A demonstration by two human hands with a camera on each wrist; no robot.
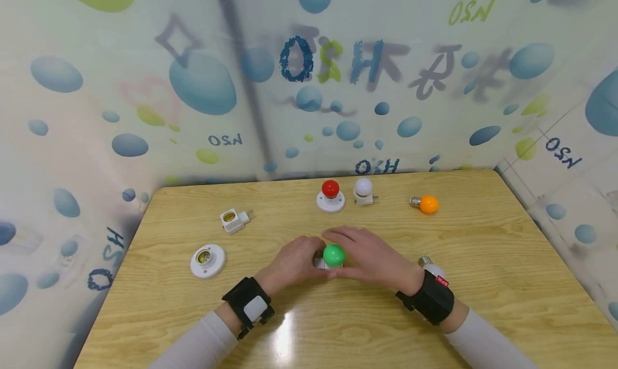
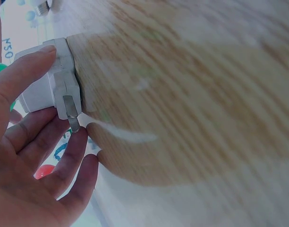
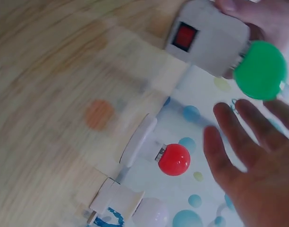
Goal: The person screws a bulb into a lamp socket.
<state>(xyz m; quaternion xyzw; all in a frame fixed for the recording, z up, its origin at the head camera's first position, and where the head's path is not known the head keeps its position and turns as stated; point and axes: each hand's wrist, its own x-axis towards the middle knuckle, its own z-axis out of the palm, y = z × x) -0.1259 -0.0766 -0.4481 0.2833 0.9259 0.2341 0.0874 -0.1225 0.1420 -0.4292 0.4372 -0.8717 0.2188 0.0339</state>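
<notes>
My left hand [image 1: 296, 259] grips a white plug-in lamp socket [image 2: 39, 92], thumb on one side and fingers on the other; its metal prong shows in the left wrist view. A red switch [image 3: 185, 36] sits on the socket's side. In the socket's mouth stands a green light bulb [image 1: 333, 256], with a little of its metal thread visible in the right wrist view. My right hand [image 1: 369, 256] curves round this bulb, thumb in front and forefinger at the glass. Its other fingers [image 3: 234, 127] spread free of the bulb, while the thumb is outside the right wrist view.
Behind the hands stand a red bulb [image 1: 330, 189] in a round base and a white bulb [image 1: 363, 187] in a plug socket. An orange bulb [image 1: 428, 204] lies right. Leftward are a plug socket [image 1: 234, 222] and round socket [image 1: 207, 261]. Another white bulb [image 1: 434, 271] lies by my right wrist.
</notes>
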